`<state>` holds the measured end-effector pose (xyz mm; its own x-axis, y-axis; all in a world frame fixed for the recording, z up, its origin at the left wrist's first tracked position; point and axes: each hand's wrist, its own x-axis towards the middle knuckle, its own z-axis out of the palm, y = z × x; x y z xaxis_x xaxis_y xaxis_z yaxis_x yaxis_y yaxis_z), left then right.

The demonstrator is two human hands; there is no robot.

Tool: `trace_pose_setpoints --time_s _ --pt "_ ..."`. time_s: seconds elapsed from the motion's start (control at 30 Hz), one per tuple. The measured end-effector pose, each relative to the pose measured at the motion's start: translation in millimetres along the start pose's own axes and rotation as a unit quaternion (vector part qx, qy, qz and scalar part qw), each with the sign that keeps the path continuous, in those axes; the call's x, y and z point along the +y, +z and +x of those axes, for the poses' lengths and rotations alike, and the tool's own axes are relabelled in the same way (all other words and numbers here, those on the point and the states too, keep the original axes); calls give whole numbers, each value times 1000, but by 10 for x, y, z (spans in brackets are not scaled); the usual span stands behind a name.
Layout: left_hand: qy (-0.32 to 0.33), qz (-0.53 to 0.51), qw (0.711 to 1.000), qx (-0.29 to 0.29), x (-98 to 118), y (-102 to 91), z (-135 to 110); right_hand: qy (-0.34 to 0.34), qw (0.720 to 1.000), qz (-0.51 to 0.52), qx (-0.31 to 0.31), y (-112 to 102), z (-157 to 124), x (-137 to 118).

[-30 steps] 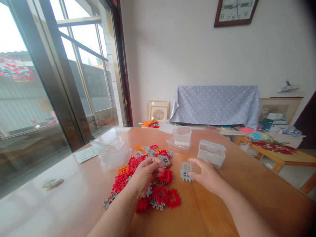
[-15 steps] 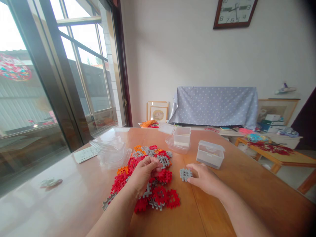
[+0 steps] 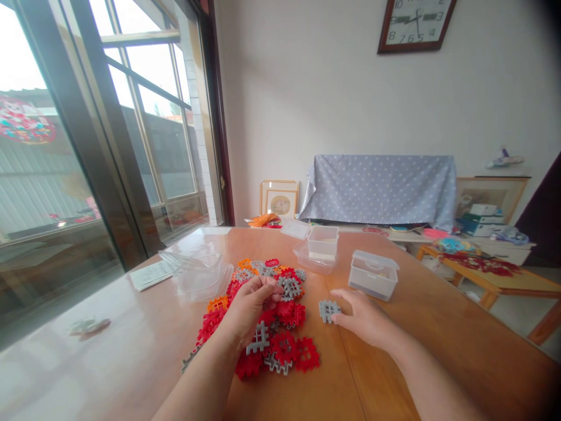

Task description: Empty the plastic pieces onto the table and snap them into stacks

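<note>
A pile of red, grey and orange interlocking plastic pieces [image 3: 293,314] lies on the wooden table. Over it is my left hand [image 3: 256,298], thumb and fingers pinched together; whatever they may hold is hidden. A single grey interlocking piece [image 3: 328,311] rests to the right of the pile. Beside this piece is my right hand [image 3: 362,316], its index finger and thumb spread apart. The thumb tip overlaps the piece's right edge, though I cannot tell whether it presses on it.
Behind my right hand stands a clear plastic box [image 3: 373,278]. Another clear container [image 3: 322,242] sits farther back. Clear lids [image 3: 204,280] and a paper booklet [image 3: 152,275] lie left of the pile, with a small wrapped item [image 3: 90,325] nearer the left edge.
My right index finger has come off the grey piece and spread from the thumb, while the piece stays in place. My left hand has shifted slightly left over the pile, still pinched.
</note>
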<state>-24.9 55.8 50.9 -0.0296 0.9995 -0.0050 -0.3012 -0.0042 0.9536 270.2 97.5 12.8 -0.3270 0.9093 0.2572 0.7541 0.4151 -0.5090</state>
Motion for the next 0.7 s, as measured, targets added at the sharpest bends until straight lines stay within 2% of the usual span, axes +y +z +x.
trace_pose_setpoints --time_s 0.2,0.33,0.43,0.6,0.7 --pt "80 64 991 91 131 -264 84 -36 998 17 55 59 47 2" --pt "114 205 957 169 155 -460 148 -51 995 29 76 143 72 35" --pt "144 365 903 174 102 -508 180 -56 994 31 84 182 75 38" --pt "223 608 754 109 -68 -429 183 -54 994 32 90 206 66 -13" --pt "222 663 711 79 -135 -397 176 -56 994 36 88 216 60 -41"
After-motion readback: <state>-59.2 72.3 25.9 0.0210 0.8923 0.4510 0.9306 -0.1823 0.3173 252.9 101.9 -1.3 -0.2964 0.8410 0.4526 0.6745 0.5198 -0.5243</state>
